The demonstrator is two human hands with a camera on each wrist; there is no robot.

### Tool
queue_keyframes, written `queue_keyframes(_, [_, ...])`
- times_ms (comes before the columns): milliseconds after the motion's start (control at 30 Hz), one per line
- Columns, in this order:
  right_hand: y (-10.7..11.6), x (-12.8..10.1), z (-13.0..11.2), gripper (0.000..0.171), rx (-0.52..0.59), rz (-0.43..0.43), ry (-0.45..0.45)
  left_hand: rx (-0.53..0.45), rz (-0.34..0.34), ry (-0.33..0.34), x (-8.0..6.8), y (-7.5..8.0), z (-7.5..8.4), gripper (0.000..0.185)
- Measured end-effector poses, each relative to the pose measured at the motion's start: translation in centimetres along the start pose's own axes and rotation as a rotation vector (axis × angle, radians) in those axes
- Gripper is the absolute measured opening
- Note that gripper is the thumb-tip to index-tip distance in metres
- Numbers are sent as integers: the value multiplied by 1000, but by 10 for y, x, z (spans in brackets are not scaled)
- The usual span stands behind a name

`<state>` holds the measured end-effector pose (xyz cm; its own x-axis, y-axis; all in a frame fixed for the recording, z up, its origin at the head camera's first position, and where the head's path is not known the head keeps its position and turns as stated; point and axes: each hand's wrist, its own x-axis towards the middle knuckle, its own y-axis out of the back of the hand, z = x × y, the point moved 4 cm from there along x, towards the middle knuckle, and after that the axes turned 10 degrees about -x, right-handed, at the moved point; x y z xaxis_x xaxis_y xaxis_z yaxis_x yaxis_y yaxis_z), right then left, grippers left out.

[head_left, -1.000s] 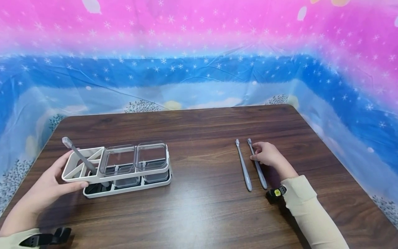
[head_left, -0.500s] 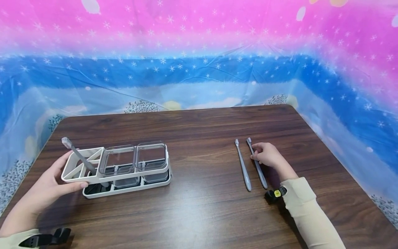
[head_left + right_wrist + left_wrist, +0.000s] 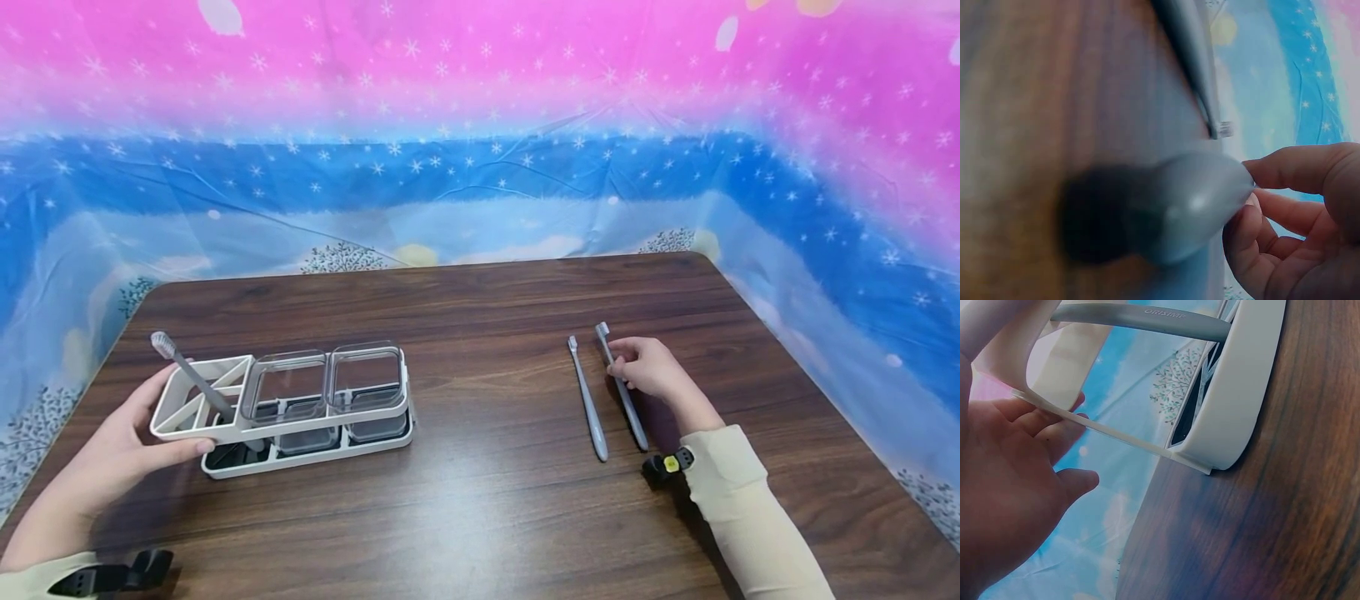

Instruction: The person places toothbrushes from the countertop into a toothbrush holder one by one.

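Note:
My left hand (image 3: 112,450) grips the left end of a white organizer (image 3: 315,417), thumb on the near side and fingers on the far side (image 3: 1054,425). A grey toothbrush (image 3: 187,373) leans in its left compartment, bristles up. Two clear cups (image 3: 330,379) fill the other slots. On the right, my right hand (image 3: 651,368) pinches the right one of two grey toothbrushes (image 3: 632,421) near its neck, its head end raised a little off the table. The handle (image 3: 1191,200) shows blurred between my fingertips (image 3: 1272,187). The other toothbrush (image 3: 588,404) lies flat just to its left.
All of it rests on a dark wooden table (image 3: 487,500) with rounded far corners. A blue and pink starry cloth (image 3: 480,167) surrounds the table at the back and sides. Black straps sit on both wrists.
My right hand has closed on the right toothbrush and tilted its head end slightly up and away. The left hand and the organizer stay as they were.

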<state>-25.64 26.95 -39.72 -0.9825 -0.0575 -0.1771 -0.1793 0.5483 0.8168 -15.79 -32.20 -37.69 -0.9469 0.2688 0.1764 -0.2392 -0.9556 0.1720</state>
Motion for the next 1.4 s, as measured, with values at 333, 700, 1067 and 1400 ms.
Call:
queue_keyframes(333, [30,-3,-33,44,37,55,44,-13,-3,4,0,0,0,86])
queue_keyframes(700, [53,-3,-76,44,117,124,128,14,-4,6,0,0,1,87])
queue_keyframes(1067, [43,-3,-136,44,138,135,268,32,5,2,-1,-1,2,88])
queue_keyframes(1400, [26,-5,-190,43,205,99,385,45,19,-12,0,0,2,89])
